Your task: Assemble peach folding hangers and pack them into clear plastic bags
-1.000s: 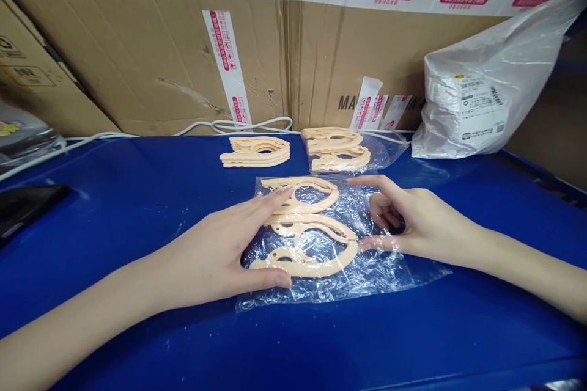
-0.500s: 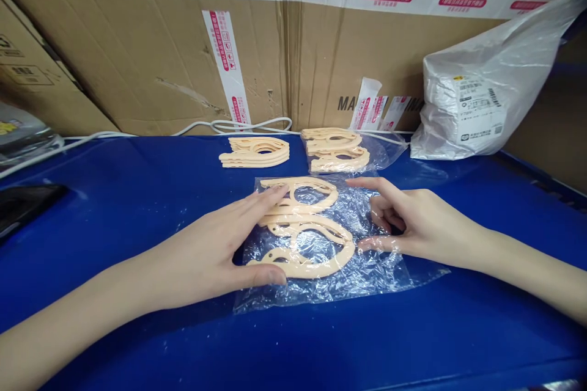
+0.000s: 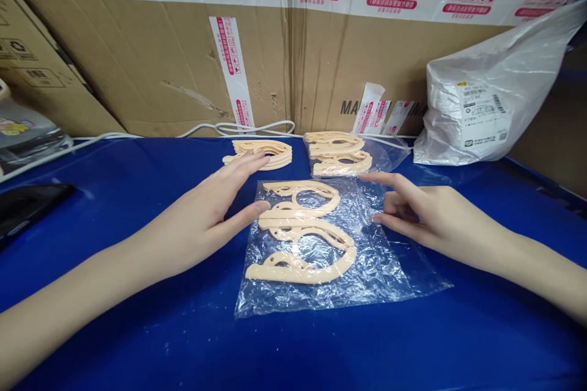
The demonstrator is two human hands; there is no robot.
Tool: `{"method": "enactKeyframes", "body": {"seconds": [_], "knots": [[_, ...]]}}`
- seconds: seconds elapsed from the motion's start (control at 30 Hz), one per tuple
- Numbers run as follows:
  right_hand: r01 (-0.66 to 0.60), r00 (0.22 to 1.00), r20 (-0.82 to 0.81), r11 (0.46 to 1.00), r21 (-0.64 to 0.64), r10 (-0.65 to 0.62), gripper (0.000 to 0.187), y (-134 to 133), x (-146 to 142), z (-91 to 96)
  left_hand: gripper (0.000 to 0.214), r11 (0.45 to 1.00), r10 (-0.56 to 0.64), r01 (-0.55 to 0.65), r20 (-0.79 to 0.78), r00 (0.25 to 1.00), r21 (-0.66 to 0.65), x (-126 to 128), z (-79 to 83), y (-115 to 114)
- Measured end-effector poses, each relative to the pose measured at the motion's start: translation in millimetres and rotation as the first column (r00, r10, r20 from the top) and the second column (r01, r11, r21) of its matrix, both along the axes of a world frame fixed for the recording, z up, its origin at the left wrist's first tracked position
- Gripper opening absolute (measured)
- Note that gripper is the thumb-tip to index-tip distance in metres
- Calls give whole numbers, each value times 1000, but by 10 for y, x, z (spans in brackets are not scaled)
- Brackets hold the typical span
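Note:
In front of me a clear plastic bag (image 3: 380,275) lies flat, with cream folding hangers (image 3: 337,272) inside it. My left hand (image 3: 197,220) is open and empty, its fingers stretched forward above the bag's upper left side. Its fingertips overlap the near left of a loose stack of folded cream hangers (image 3: 280,154); I cannot tell if they touch. On the right, my right hand (image 3: 433,211) holds nothing, index finger and thumb apart, other fingers curled, by the bag's right side. Behind the flat bag sits another clear bag of cream hangers (image 3: 342,165).
Large taped cardboard boxes (image 3: 156,55) stand along the back of the blue table (image 3: 293,354). A white cable (image 3: 206,128) runs in front of them. At the back right leans a labelled white plastic parcel (image 3: 468,110); a black flat object (image 3: 32,208) lies at the left edge.
My left hand has lifted off the bagged hangers and moved forward towards the loose stack. My right hand has shifted slightly right, staying beside the bag. The view has tilted slightly.

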State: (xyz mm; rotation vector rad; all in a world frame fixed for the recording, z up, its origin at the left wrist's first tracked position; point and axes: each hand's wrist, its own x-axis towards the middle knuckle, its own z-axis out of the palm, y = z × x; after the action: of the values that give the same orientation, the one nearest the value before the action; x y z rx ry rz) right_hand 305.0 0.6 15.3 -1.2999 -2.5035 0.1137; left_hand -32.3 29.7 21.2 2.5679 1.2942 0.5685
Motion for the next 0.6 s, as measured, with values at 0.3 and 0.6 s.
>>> {"method": "enactKeyframes", "body": {"seconds": [0.3,0.6], "knots": [[14,1000,13,991,132,-16,48,2,29,116,95,999,-14,5,-209,978,-42,-38,288,914],[41,999,26,986,159,-45,51,40,111,130,84,949,-173,79,-294,940,-307,-95,449,1503]]}}
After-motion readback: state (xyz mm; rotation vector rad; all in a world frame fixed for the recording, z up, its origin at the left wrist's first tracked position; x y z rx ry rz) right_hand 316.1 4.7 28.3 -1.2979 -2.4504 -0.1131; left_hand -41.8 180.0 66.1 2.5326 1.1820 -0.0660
